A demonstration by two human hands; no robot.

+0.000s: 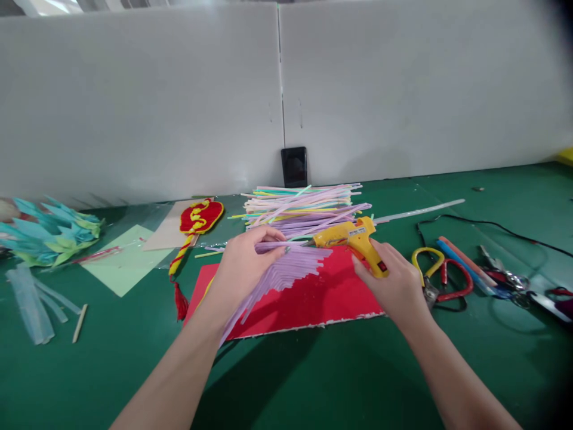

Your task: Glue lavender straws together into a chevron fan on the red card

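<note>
My right hand [394,275] is wrapped round the grip of a yellow hot glue gun [344,235], whose nozzle points left. A clear glue stick [421,211] sticks out of its back end. Pinched in the fingers of my left hand [248,260] are purple pipe cleaners [295,266], bent and lined up side by side in a V-shaped row. The nozzle is close to their upper edge, by my left fingertips; whether it touches cannot be made out. Beneath lies a red board [308,304] with a ragged white front edge.
Behind is a pile of pastel pipe cleaners [304,209]. A black phone-like device [294,167] leans on the white partition [179,101]. Left are a red-yellow tasselled ornament [201,216], blue-green paper piece [54,230] and glue sticks [31,304]; right, pliers [432,292] and a black cord [496,222].
</note>
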